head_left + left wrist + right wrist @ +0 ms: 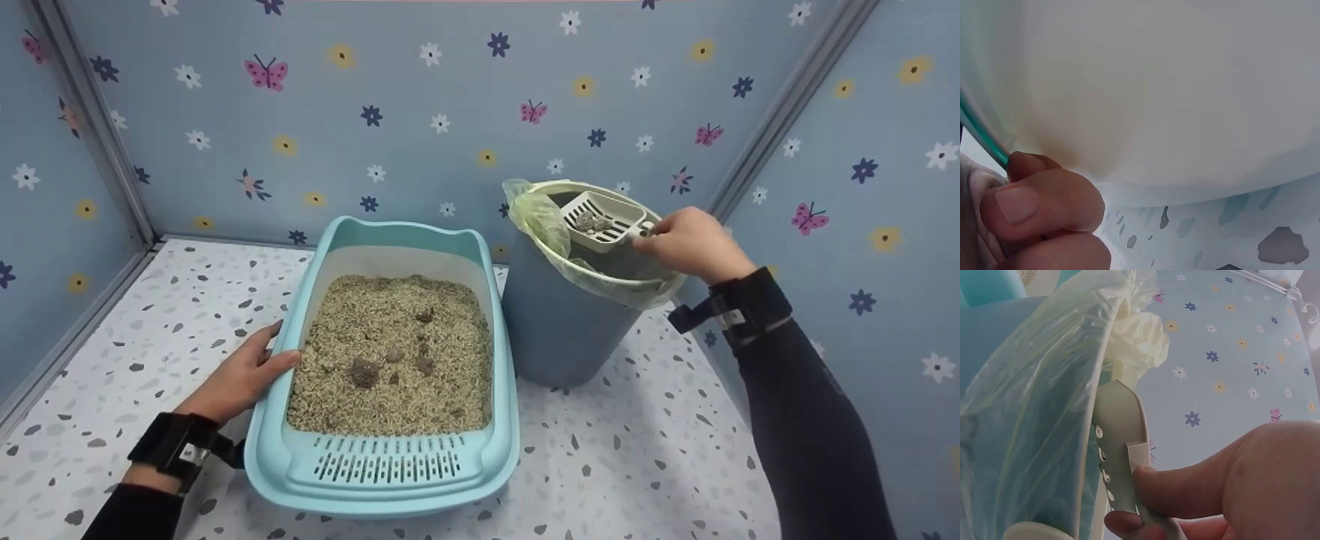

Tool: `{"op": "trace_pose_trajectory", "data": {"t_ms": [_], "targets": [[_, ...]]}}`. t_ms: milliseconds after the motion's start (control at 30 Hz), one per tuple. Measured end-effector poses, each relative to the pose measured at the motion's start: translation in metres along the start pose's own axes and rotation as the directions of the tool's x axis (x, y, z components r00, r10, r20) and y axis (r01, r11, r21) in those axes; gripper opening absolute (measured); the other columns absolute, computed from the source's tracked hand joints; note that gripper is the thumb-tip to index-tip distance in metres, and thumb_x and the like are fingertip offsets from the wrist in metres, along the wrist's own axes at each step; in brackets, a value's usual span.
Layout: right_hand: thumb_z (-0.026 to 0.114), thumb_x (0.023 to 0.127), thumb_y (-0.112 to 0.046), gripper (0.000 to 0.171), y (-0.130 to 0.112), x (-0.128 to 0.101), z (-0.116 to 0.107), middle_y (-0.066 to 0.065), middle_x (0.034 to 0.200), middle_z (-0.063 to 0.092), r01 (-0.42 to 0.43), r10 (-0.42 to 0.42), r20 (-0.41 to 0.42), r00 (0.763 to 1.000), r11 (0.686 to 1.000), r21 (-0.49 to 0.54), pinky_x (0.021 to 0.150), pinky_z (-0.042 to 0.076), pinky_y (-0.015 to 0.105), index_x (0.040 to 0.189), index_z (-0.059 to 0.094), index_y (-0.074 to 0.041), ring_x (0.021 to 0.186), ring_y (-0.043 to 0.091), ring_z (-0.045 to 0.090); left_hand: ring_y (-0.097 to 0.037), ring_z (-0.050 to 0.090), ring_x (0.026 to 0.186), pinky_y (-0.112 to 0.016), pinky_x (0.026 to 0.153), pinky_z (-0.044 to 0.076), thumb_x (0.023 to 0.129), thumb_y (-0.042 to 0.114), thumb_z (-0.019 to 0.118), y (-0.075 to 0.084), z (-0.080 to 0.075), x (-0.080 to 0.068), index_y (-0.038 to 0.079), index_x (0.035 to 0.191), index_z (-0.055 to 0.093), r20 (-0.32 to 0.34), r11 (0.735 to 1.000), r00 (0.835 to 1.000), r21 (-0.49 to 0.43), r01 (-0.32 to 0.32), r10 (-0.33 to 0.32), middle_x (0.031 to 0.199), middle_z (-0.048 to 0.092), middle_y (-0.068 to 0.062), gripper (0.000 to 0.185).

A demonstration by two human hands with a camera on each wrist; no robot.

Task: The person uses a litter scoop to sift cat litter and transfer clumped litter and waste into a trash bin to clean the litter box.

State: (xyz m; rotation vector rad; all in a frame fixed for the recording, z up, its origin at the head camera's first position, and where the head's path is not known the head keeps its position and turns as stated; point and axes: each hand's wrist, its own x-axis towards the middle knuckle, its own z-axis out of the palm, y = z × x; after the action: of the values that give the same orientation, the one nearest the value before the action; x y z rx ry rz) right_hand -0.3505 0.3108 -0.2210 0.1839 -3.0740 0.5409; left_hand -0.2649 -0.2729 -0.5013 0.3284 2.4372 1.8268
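A blue litter box (382, 495) full of grainy tan litter (442, 397) sits on the speckled surface, with several dark clumps (365, 372) on top. My left hand (251, 371) grips its left rim, the thumb over the edge; in the left wrist view the curled fingers (1044, 202) hold the rim from outside. In my right hand (694, 244) is the handle of a pale slotted litter scoop (622, 214), tilted over the mouth of a grey trash bin (570, 322). Greyish clumps (592, 223) lie on the scoop. The right wrist view shows the scoop (1120, 433) beside the bin's rim.
A thin pale green bag (544, 221) lines the bin and bunches at its left rim. The bin stands right of the litter box, close to it. Flower-patterned walls (420, 97) enclose the back and both sides of the speckled surface (600, 465).
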Motion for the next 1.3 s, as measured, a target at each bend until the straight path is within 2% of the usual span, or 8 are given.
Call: {"op": "trace_pose_trajectory", "data": {"t_ms": [267,500,700,767,900,1133,1233,1300], "targets": [[0.079,0.104,-0.033,0.036,-0.002,-0.001,0.003,-0.007,0.064,0.046,0.012,-0.015,-0.048,0.999,0.998,-0.062,0.052,0.040,0.031,0.080,0.071,-0.008,0.056,0.013,0.041,-0.033,0.078,0.097,-0.040,0.079,0.068,0.118,0.029,0.057,-0.003,0.000,-0.001,-0.002,0.177,0.006,-0.008,1.000,1.000,0.009,0.011,-0.011,0.129,0.068,-0.037,0.084],[0.081,0.101,-0.031,0.033,-0.002,-0.002,0.009,0.001,0.068,0.057,0.009,-0.029,-0.126,0.992,0.987,-0.158,0.057,0.045,0.040,0.080,0.073,-0.007,0.065,0.023,0.053,-0.033,0.079,0.094,-0.043,0.077,0.069,0.117,0.027,0.058,-0.002,0.001,0.000,-0.003,0.176,0.007,0.000,1.000,1.000,-0.009,0.000,0.000,0.124,0.070,-0.035,0.084],[0.077,0.099,-0.021,0.023,-0.004,-0.003,0.016,0.018,0.096,0.080,0.027,-0.072,-0.184,0.980,0.972,-0.234,0.068,0.055,0.058,0.106,0.085,0.000,0.080,0.038,0.068,-0.034,0.079,0.095,-0.043,0.078,0.069,0.117,0.029,0.058,0.001,0.001,-0.001,-0.003,0.176,0.007,-0.003,1.000,1.000,0.001,-0.002,0.002,0.126,0.069,-0.037,0.084],[0.075,0.099,-0.016,0.022,-0.005,-0.003,0.018,0.020,0.100,0.081,0.037,-0.093,-0.204,0.975,0.964,-0.264,0.069,0.056,0.061,0.110,0.085,0.000,0.082,0.040,0.071,-0.034,0.079,0.094,-0.043,0.078,0.069,0.117,0.029,0.058,0.002,0.001,-0.001,-0.002,0.176,0.008,-0.005,1.000,1.000,0.000,-0.002,0.002,0.125,0.070,-0.035,0.084],[0.071,0.097,-0.007,0.018,-0.008,-0.005,0.022,0.018,0.094,0.080,0.047,-0.134,-0.254,0.958,0.946,-0.321,0.063,0.056,0.060,0.107,0.085,-0.002,0.078,0.040,0.070,-0.034,0.079,0.095,-0.043,0.079,0.069,0.118,0.028,0.057,0.001,0.001,-0.001,-0.001,0.177,0.007,-0.005,1.000,1.000,-0.003,-0.001,0.001,0.126,0.069,-0.036,0.083],[0.062,0.087,0.008,0.026,-0.007,-0.008,0.031,0.015,0.081,0.067,0.061,-0.239,-0.357,0.903,0.893,-0.445,0.051,0.049,0.052,0.095,0.084,-0.004,0.066,0.036,0.060,-0.035,0.078,0.102,-0.042,0.081,0.069,0.118,0.032,0.056,0.001,0.000,-0.002,0.000,0.177,0.005,0.009,1.000,1.000,-0.018,0.001,-0.001,0.136,0.063,-0.042,0.084],[0.066,0.090,0.006,0.021,-0.006,-0.008,0.033,0.016,0.081,0.068,0.075,-0.260,-0.368,0.893,0.891,-0.448,0.050,0.049,0.051,0.095,0.084,-0.003,0.064,0.035,0.060,-0.035,0.078,0.099,-0.043,0.080,0.069,0.118,0.032,0.057,0.001,0.000,-0.001,0.000,0.177,0.006,0.005,1.000,1.000,-0.012,-0.001,0.001,0.133,0.066,-0.040,0.085],[0.068,0.091,0.003,0.018,-0.005,-0.009,0.031,0.016,0.082,0.070,0.077,-0.248,-0.361,0.899,0.901,-0.427,0.052,0.050,0.053,0.095,0.084,-0.003,0.066,0.037,0.062,-0.034,0.078,0.097,-0.043,0.079,0.069,0.118,0.032,0.058,0.001,0.000,-0.001,-0.001,0.177,0.007,0.000,1.000,1.000,-0.003,-0.005,0.005,0.131,0.067,-0.039,0.085]]}}
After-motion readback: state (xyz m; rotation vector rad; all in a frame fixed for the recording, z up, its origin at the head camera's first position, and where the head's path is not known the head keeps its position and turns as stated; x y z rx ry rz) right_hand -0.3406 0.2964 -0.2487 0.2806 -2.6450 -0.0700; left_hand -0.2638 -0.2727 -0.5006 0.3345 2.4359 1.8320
